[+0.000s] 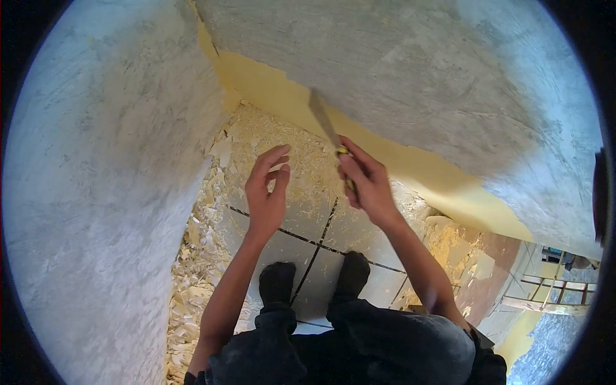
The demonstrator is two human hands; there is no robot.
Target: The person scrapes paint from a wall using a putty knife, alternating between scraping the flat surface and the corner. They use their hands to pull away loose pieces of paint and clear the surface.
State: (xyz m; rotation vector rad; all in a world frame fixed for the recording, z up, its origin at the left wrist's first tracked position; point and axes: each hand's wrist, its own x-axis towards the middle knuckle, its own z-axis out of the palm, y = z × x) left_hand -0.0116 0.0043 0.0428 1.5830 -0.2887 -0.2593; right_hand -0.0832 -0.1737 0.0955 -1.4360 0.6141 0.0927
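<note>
The left hand (266, 192) hangs open, holding nothing. The right hand (366, 183) is clenched around a scraper (326, 125) with a yellow handle; its flat grey blade angles up against the yellow paint strip (385, 154) beneath the scraped grey wall (417, 77).

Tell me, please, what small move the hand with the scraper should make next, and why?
Probably push the scraper forward along the yellow paint strip: the right hand holds its blade at that strip's edge, the wall above is already bare grey, and the left hand is free.
</note>
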